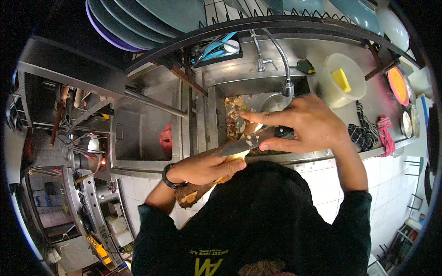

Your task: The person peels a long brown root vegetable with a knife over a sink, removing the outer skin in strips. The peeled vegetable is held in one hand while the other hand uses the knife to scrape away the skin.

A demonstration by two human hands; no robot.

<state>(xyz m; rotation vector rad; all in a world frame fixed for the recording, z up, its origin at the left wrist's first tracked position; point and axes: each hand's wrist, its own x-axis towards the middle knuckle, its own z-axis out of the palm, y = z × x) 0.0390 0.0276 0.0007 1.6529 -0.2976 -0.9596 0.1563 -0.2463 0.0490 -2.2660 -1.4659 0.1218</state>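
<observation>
My left hand is wrapped round a long brown-skinned root, which looks like cassava, held slantwise in front of my body. Part of its skin is off, and pale yellow flesh shows near my left fingers. In my right hand is a kitchen knife, gripped by its black handle with the index finger stretched out. The blade lies across the root just ahead of my left hand, with pale bits stuck to it. Brown and pale peelings lie in the sink basin beyond, beside a round metal bowl partly hidden by my right hand.
A flexible tap hangs over the sink. To the right stand a clear plastic tub with a yellow sponge, a checkered cloth and a pink cloth. The left basin holds something red. Plates fill the rack above.
</observation>
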